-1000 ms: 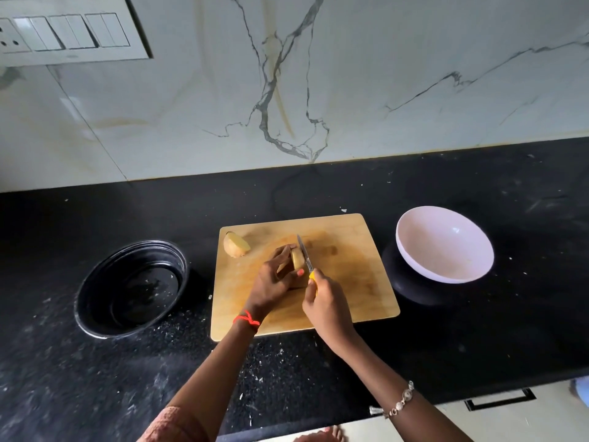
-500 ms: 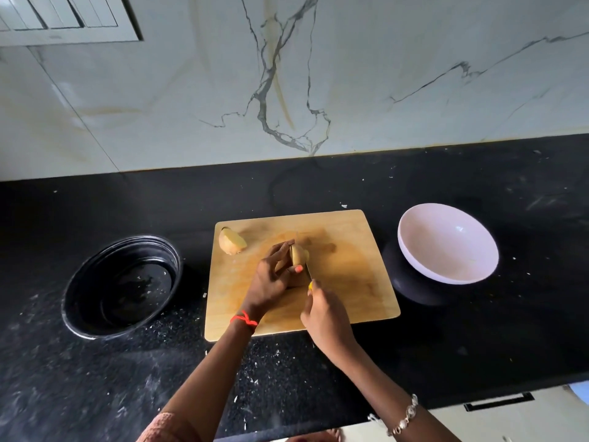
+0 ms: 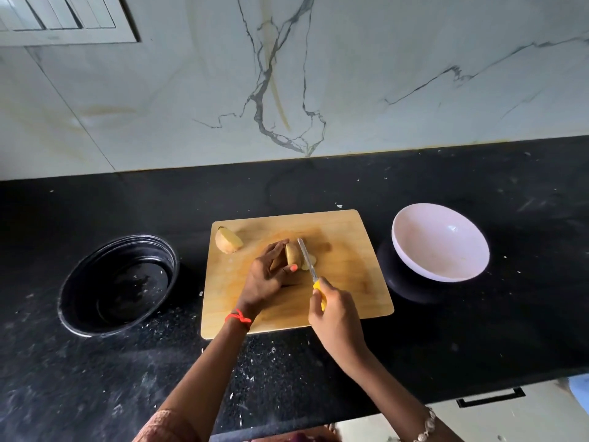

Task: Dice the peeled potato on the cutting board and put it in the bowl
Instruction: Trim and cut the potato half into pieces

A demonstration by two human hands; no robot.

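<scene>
No legible text, label, brand, number or sign observed. Checked: cutting board (image 3: 347, 244), white bowl (image 3: 411, 247), black bowl (image 3: 76, 291), knife (image 3: 307, 260), worktop (image 3: 478, 330), marble wall (image 3: 414, 74), switch panel (image 3: 63, 20). All unmarked.

potato piece (image 3: 292, 254): pale, cut, mid-board, slice (image 3: 309, 262) just beside | half (image 3: 228, 240): far-left corner, separate | board (image 3: 350, 250): wooden, flat | bowl (image 3: 441, 242): white, tilted, right of board

A white marble wall (image 3: 350, 74) with grey and gold veins rises behind a black speckled stone counter (image 3: 478, 330). A white switch panel (image 3: 63, 19) sits at the upper left. Below the counter edge, a pale cabinet front carries a black handle (image 3: 490, 397).
</scene>
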